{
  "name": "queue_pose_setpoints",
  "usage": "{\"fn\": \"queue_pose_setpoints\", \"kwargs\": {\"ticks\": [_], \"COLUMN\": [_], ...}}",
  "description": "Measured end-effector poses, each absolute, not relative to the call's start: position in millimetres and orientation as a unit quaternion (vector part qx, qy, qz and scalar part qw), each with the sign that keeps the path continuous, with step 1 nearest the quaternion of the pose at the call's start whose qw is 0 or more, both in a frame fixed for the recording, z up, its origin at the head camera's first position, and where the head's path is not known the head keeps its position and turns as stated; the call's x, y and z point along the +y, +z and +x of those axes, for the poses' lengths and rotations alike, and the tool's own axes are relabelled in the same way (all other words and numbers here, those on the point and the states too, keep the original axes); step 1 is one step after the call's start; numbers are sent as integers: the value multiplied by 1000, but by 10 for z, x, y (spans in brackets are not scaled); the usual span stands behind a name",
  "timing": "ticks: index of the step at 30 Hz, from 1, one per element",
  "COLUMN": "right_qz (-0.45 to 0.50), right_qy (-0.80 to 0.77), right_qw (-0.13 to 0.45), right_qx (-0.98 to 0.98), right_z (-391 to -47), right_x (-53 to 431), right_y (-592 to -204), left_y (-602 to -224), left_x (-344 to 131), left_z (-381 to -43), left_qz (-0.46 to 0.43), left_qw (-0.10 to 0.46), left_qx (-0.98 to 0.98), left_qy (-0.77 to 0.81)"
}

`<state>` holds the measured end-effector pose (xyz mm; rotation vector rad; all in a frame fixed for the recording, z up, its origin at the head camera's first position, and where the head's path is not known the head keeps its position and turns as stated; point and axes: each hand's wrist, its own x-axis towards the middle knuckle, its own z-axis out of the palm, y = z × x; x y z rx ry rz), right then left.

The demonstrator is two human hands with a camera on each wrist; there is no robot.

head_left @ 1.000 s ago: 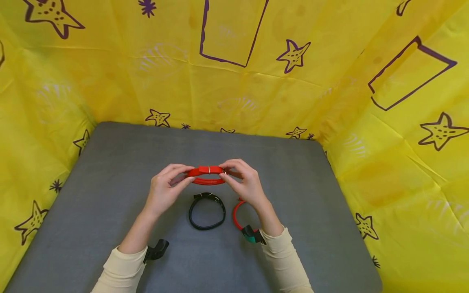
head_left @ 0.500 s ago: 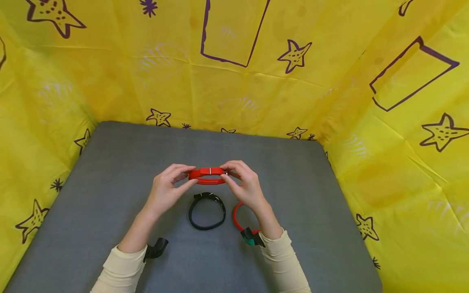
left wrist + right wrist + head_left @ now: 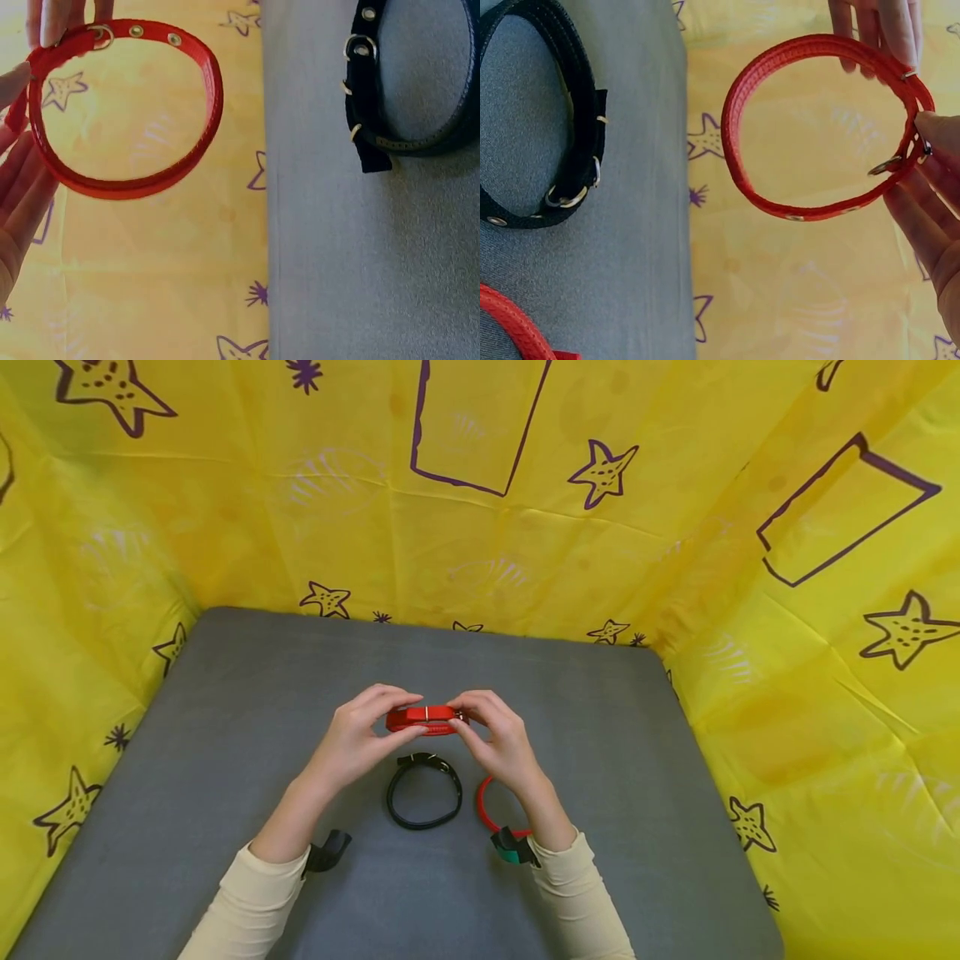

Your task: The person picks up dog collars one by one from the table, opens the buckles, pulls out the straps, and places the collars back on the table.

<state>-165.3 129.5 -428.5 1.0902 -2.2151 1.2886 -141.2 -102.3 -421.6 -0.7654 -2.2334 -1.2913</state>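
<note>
Note the rightward shift of the left hand (image 3: 358, 733) along the red collar (image 3: 438, 714), now closer to the right hand (image 3: 497, 737). Interpret this, as a judgement, as work narrowing to the fastening side. Register both hands as pinching the collar between thumb and fingers. Locate the collar raised above the gray table (image 3: 255, 693), beyond the black collar (image 3: 579, 75) and apart from it. In the head view, read the long axis left to right, nearly edge-on; find the buckle (image 3: 927, 149) toward the right hand.
</note>
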Motion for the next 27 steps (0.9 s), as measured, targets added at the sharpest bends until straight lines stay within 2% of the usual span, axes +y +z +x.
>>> {"fn": "queue_pose_setpoints", "kwargs": {"ticks": [10,23,27], "right_qz": [392,398,403], "right_qy": [452,462,440], "right_qw": [180,155,163], "right_qx": [-781,-777,-786], "right_z": [-1652,-1648,-1654], "right_x": [1283,1284,1283], "right_y": [-4292,-4311,-4287], "left_y": [-4252,-4275,-4280], "left_x": [-978,-994,-993], "left_z": [-1444,-1437,-1436], "left_qz": [-282,-285,-289], "left_qw": [224,247,261], "left_qx": [-814,-826,-828], "left_qy": [-456,-420,-403]}}
